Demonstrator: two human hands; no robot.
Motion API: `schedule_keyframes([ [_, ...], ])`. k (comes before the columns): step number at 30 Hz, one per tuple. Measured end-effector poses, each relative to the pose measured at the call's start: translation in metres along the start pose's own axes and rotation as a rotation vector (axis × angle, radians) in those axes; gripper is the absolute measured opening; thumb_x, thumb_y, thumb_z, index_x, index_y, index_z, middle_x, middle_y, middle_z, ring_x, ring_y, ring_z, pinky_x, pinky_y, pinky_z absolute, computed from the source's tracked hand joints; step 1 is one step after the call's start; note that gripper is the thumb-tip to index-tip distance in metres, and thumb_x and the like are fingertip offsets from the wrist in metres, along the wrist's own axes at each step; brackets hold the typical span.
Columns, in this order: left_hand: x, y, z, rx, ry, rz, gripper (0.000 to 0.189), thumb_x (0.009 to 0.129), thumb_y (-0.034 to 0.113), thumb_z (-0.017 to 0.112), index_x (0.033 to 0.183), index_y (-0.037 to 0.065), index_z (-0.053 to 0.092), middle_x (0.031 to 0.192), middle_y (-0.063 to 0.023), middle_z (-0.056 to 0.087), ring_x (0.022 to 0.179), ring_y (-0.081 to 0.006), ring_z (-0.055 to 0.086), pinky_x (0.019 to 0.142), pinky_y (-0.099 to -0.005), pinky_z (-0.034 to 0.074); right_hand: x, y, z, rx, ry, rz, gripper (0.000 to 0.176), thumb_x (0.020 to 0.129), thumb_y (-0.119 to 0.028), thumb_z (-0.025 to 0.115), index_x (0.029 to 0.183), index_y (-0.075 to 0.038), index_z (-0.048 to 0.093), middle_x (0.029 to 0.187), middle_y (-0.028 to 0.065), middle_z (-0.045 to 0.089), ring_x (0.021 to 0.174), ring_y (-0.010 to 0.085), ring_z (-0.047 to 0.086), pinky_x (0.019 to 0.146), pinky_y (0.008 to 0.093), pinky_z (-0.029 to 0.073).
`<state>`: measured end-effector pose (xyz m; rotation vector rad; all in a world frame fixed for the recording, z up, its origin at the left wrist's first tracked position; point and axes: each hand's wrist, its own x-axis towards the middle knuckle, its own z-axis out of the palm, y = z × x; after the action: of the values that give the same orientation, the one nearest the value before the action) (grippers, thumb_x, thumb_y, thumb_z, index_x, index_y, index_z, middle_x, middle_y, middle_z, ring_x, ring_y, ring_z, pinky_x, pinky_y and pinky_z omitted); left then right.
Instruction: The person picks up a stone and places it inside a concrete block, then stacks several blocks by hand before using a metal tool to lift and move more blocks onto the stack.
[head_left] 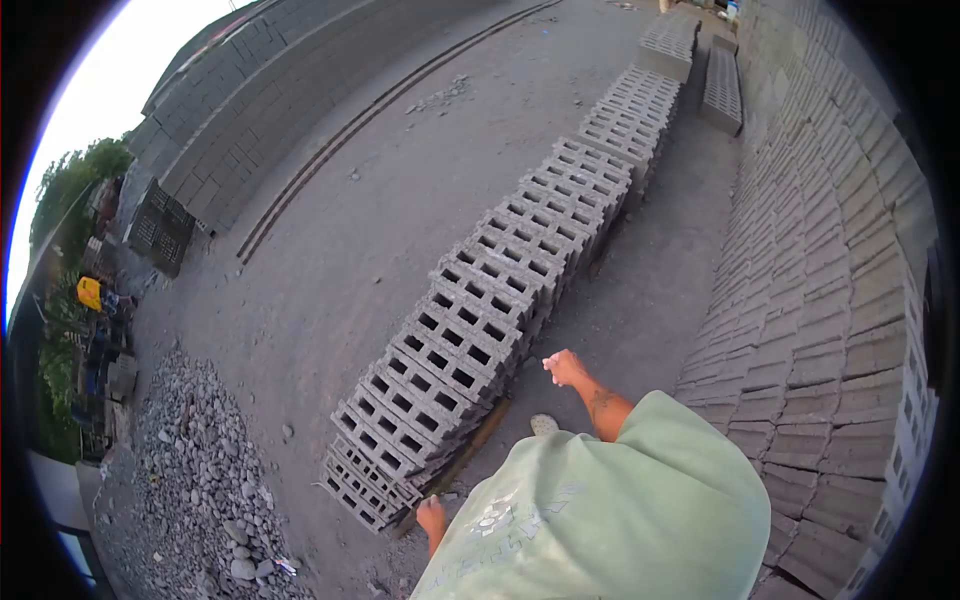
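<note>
A long row of grey hollow concrete blocks runs from the lower middle to the upper right, their openings facing up. My left hand hangs low beside the near end of the row, fingers curled in, with no object visible in it. Further right, my right hand is held out in front of my body, a little apart from the blocks. Its fingers are bent into a loose fist, with whitish patches at the fingertips and nothing visible inside. A wooden plank lies along the foot of the row.
A tall stack of blocks rises on my right. Another block wall stands at the upper left, with a pallet-like block stack at its end. Loose stones cover the ground at lower left. Two dark strips cross the floor.
</note>
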<state>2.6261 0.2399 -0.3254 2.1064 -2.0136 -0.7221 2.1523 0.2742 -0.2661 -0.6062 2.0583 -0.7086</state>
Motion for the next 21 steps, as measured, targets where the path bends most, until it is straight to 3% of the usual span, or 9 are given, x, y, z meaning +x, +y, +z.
schedule_keyframes([
  [3,0.074,0.107,-0.062,-0.198,0.043,0.163,0.029,0.082,0.027,0.052,0.092,0.002,0.062,0.083,-0.0197,0.061,0.079,-0.0332,0.059,0.07,-0.0376,0.044,-0.005,-0.027,0.005,0.42,0.19,-0.024,0.042,0.087,-0.037,0.045,0.074,-0.003,0.064,0.054,0.0052,0.058,0.047,0.0148,0.056,0.05,0.0274,0.044],
  [5,0.09,0.203,-0.126,-0.368,0.17,0.438,0.032,0.085,0.025,0.05,0.1,-0.002,0.059,0.094,-0.0169,0.061,0.087,-0.0275,0.059,0.076,-0.0339,0.044,-0.022,-0.04,0.011,0.746,0.093,-0.009,0.053,0.087,-0.049,0.038,0.08,-0.002,0.064,0.066,0.0068,0.063,0.062,0.0153,0.06,0.062,0.0294,0.044],
  [9,0.016,0.371,-0.264,-0.675,0.393,1.18,0.035,0.09,0.021,0.039,0.108,-0.005,0.054,0.112,-0.0167,0.055,0.108,-0.0299,0.05,0.089,-0.0366,0.039,-0.06,-0.065,0.048,1.447,-0.231,0.098,0.076,0.081,-0.067,0.029,0.118,-0.002,0.046,0.116,0.0149,0.053,0.108,0.0245,0.049,0.087,0.0372,0.038],
  [13,-0.027,0.393,-0.24,-0.624,0.136,1.447,0.039,0.091,0.022,0.033,0.117,-0.003,0.048,0.123,-0.0162,0.047,0.119,-0.0312,0.039,0.1,-0.0422,0.025,-0.092,-0.11,0.075,1.673,-0.422,-0.058,0.091,0.075,-0.074,0.029,0.131,-0.003,0.029,0.13,0.0154,0.04,0.117,0.0301,0.04,0.094,0.0416,0.033],
  [14,-0.021,0.387,-0.201,-0.46,0.038,1.529,0.041,0.091,0.024,0.033,0.122,-0.001,0.044,0.126,-0.0153,0.044,0.122,-0.0309,0.034,0.103,-0.0428,0.018,-0.107,-0.132,0.073,1.691,-0.418,-0.282,0.091,0.074,-0.074,0.029,0.131,-0.003,0.029,0.131,0.0155,0.038,0.118,0.0298,0.039,0.095,0.0423,0.032],
  [15,-0.013,0.373,-0.147,-0.246,-0.041,1.539,0.045,0.09,0.029,0.033,0.125,0.001,0.04,0.13,-0.0142,0.041,0.125,-0.0297,0.031,0.104,-0.044,0.015,-0.129,-0.151,0.068,1.697,-0.406,-0.509,0.091,0.074,-0.074,0.029,0.131,-0.003,0.029,0.132,0.0155,0.037,0.119,0.0296,0.037,0.096,0.0431,0.031],
  [16,-0.001,0.351,-0.095,-0.306,-0.196,1.501,0.051,0.093,0.037,0.024,0.126,0.002,0.039,0.131,-0.0135,0.039,0.126,-0.0285,0.029,0.104,-0.0458,0.011,-0.15,-0.153,0.057,1.664,-0.492,-0.441,0.094,0.072,-0.076,0.027,0.133,-0.004,0.027,0.137,0.0142,0.029,0.124,0.0262,0.031,0.1,0.0436,0.026],
  [18,0.0,0.335,-0.074,-0.07,-0.221,1.394,0.049,0.09,0.038,0.028,0.128,0.009,0.039,0.134,-0.011,0.035,0.129,-0.0297,0.022,0.103,-0.05,0.008,-0.174,-0.13,0.058,1.674,-0.248,-0.387,0.1,0.069,-0.08,0.021,0.136,-0.006,0.022,0.142,0.0125,0.019,0.13,0.0229,0.019,0.105,0.0414,0.015],
  [21,0.04,0.289,0.002,-0.025,-0.596,0.721,0.061,0.09,0.048,0.025,0.131,0.004,0.032,0.136,-0.023,0.026,0.13,-0.0327,0.016,0.101,-0.0523,0.013,-0.226,-0.097,0.019,1.638,-0.163,-0.432,0.092,0.074,-0.076,0.018,0.136,-0.007,0.022,0.142,0.0126,0.018,0.132,0.0224,0.014,0.106,0.04,0.008],
])
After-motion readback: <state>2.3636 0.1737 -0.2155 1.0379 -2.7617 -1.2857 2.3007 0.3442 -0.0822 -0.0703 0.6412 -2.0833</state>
